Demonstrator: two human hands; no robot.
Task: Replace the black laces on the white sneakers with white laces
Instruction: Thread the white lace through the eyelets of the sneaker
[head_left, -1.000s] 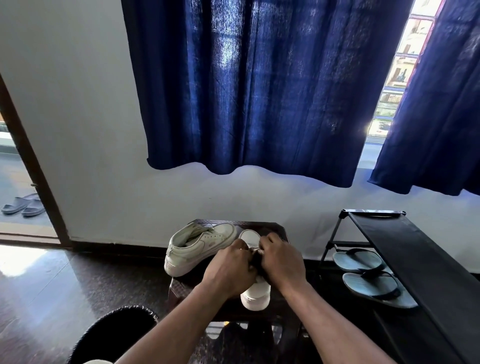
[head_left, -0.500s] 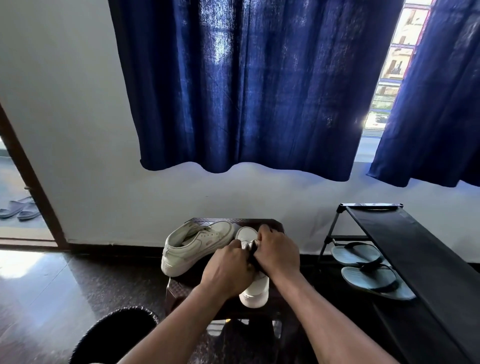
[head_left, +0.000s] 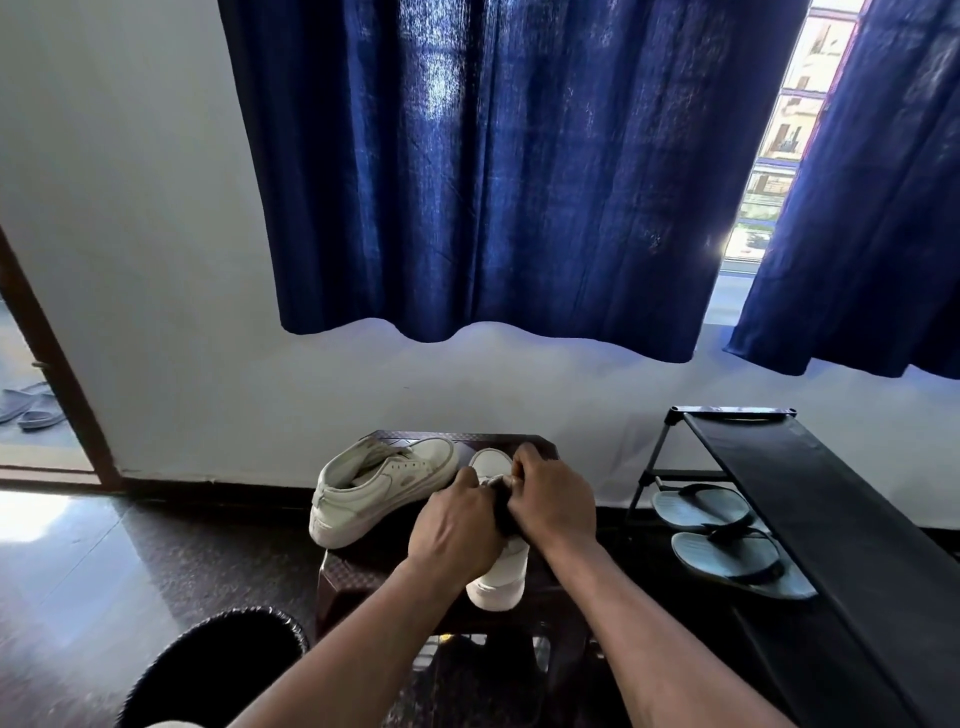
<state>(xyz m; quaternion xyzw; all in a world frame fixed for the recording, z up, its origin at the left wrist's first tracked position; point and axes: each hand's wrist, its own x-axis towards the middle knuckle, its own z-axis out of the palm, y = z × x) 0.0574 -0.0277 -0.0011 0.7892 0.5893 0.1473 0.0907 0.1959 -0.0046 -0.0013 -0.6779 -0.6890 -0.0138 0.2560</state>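
Observation:
Two white sneakers stand on a dark brown stool (head_left: 358, 577). The left sneaker (head_left: 374, 488) lies at an angle with its toe toward the wall and shows no lace. The right sneaker (head_left: 500, 569) points away from me, and both hands cover its middle. My left hand (head_left: 457, 525) and my right hand (head_left: 553, 501) are closed together over its lacing, pinching a black lace (head_left: 501, 512), of which only a short dark piece shows between them. No white lace is visible.
A black shoe rack (head_left: 810, 499) stands at the right with a pair of blue-grey flip-flops (head_left: 727, 540) on its lower shelf. A black bin (head_left: 218, 670) sits at the lower left. Blue curtains hang above. Grey slippers (head_left: 31, 410) lie beyond the doorway at left.
The camera tilted slightly, shifting the scene in frame. Both hands stay on the right sneaker's lacing, with the right hand's fingers a little nearer the toe.

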